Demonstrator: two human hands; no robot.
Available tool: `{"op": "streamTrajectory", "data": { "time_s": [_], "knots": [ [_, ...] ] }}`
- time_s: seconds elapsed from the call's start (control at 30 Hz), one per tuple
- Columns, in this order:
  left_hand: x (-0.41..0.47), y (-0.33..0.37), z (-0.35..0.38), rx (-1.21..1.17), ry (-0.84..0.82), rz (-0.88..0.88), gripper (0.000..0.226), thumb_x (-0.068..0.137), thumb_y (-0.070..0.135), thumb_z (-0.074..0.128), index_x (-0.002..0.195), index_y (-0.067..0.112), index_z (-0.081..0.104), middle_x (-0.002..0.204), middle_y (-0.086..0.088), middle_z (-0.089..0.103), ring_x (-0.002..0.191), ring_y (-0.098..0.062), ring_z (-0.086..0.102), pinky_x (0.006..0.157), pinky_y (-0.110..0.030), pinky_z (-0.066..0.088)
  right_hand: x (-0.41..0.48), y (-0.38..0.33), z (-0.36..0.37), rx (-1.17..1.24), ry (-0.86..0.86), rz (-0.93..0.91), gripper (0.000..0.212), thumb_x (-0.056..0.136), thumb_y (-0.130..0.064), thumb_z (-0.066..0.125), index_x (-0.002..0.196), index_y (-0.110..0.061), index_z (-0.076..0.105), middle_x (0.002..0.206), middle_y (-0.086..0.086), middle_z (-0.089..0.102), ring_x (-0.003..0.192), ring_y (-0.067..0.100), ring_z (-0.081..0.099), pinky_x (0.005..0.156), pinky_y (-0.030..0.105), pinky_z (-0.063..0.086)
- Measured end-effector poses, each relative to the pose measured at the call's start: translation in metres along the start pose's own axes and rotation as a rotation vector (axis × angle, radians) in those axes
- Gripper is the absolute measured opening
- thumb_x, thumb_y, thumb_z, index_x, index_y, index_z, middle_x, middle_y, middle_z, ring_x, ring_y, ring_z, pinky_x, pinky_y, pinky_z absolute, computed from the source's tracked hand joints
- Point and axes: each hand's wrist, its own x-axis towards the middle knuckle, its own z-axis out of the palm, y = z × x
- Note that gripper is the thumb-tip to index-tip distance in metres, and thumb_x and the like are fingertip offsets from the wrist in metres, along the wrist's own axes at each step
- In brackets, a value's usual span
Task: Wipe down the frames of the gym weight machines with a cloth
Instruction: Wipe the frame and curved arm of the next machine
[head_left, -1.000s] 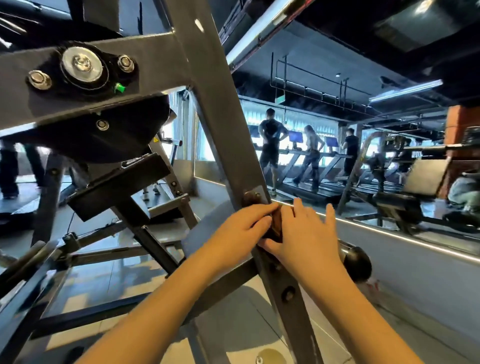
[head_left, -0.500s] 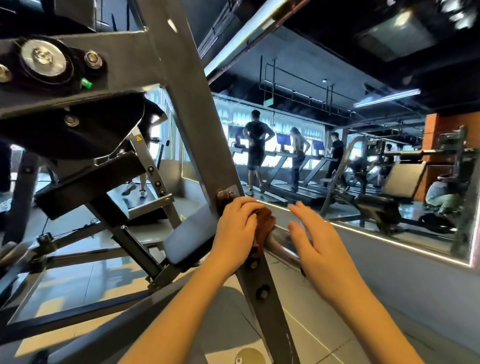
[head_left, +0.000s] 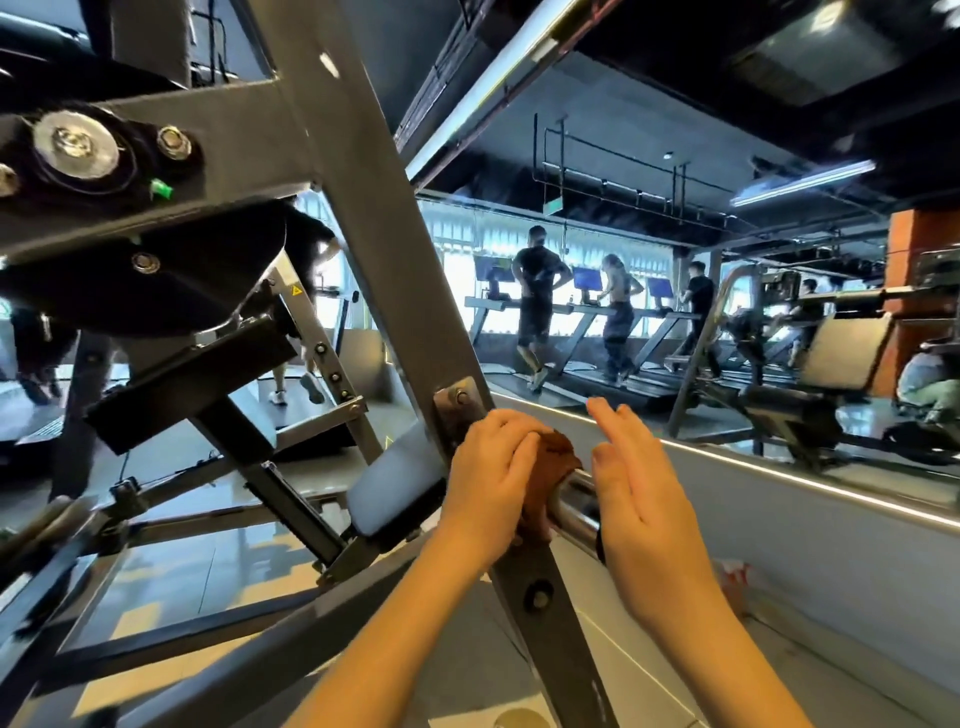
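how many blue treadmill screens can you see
3, in a row at the back: left screen, middle screen, right screen. More may hide behind the frame.

Left hand (head_left: 491, 483) around cloth (head_left: 551, 470)

Gym: treadmills (head_left: 597, 382), weight-machine frame (head_left: 395, 249).

Brown cloth (head_left: 558, 452) mostly hidden under left grip (head_left: 488, 483), chrome bar (head_left: 574, 501) end behind right grip (head_left: 644, 509), frame upright (head_left: 374, 218) cut by top and bottom edges
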Motion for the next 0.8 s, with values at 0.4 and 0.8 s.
{"op": "streamTrajectory", "data": {
  "time_s": [0.4, 0.8],
  "knots": [
    [0.011, -0.004, -0.006, 0.071, -0.035, -0.059, 0.051, 0.089, 0.050, 0.026, 0.104, 0.020, 0.065, 0.105, 0.007, 0.056, 0.103, -0.010, 0.051, 0.098, -0.034, 0.040, -0.004, 0.004, -0.001, 0.069, -0.002, -0.003, 0.039, 0.089, -0.059, 0.021, 0.128, -0.058, 0.018, 0.130, -0.051, 0.007, 0.134, -0.024, -0.002, 0.122, 0.031, 0.004],
    [0.012, -0.005, -0.004, 0.030, -0.022, -0.138, 0.030, 0.095, 0.029, 0.036, 0.103, 0.021, 0.064, 0.107, 0.004, 0.056, 0.108, -0.018, 0.052, 0.099, -0.035, 0.040, 0.004, 0.010, -0.002, 0.260, -0.008, 0.094, 0.038, 0.094, -0.058, 0.022, 0.132, -0.053, 0.023, 0.133, -0.048, 0.013, 0.132, -0.026, 0.001, 0.121, 0.026, 0.003]
  ]
}}
